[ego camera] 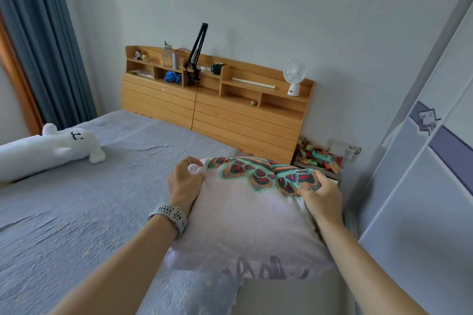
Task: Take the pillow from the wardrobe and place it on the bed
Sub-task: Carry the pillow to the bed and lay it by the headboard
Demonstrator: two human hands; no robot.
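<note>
A pale pink pillow (245, 222) with a teal, red and orange pattern along its far edge rests over the right side of the bed (76, 212), which has a grey-blue quilted cover. My left hand (185, 181), with a watch on the wrist and a ring, grips the pillow's far left corner. My right hand (321, 197) grips the patterned far right corner. The wardrobe (422, 199), white with a purple band, stands at the right with its doors shut.
A long white plush toy (48, 148) lies on the bed's left side. A wooden headboard with shelves (217, 102) holds a small fan (294, 75), a black lamp arm and cups. A cluttered bedside stand (320, 158) sits between bed and wardrobe. Blue curtains hang at left.
</note>
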